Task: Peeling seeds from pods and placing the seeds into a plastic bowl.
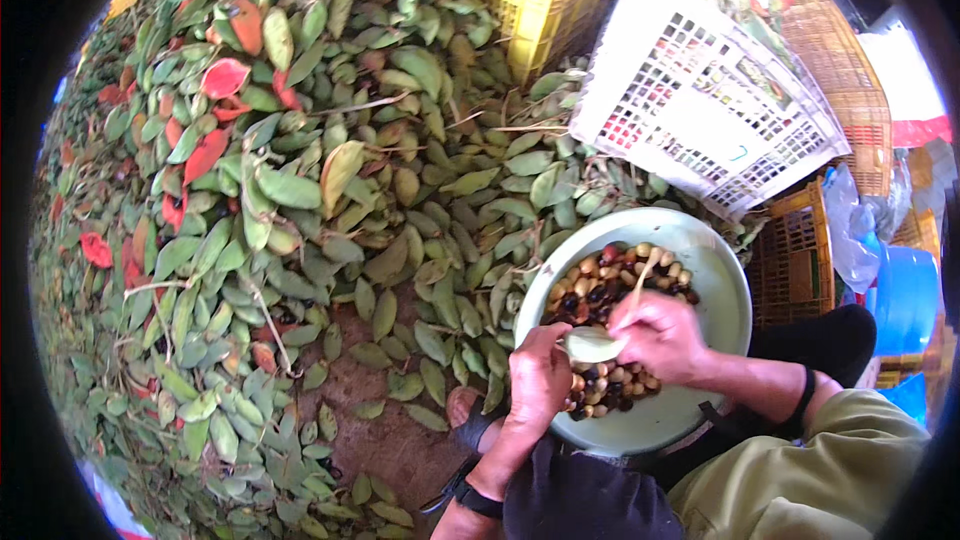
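Over a pale green plastic basin [720, 270] my two hands meet at a pale green seed pod [592, 345]. My left hand [540, 375] grips the pod's left end between thumb and fingers. My right hand [660, 337] is at the pod's other end and also holds a thin, pale wooden-looking stick or tool [642, 277] that points up and away. Whether the tool's lower end touches the pod is hidden by the fingers. Brown, cream and dark seeds [600, 281] lie in the basin below the hands.
A large heap of green pods [300, 187], some with red insides, spreads left and ahead. Beyond the basin stand a white plastic crate [675, 97] and stacked yellow crates [547, 0]. An orange crate [795, 262] and a blue bucket [904, 300] are at the right.
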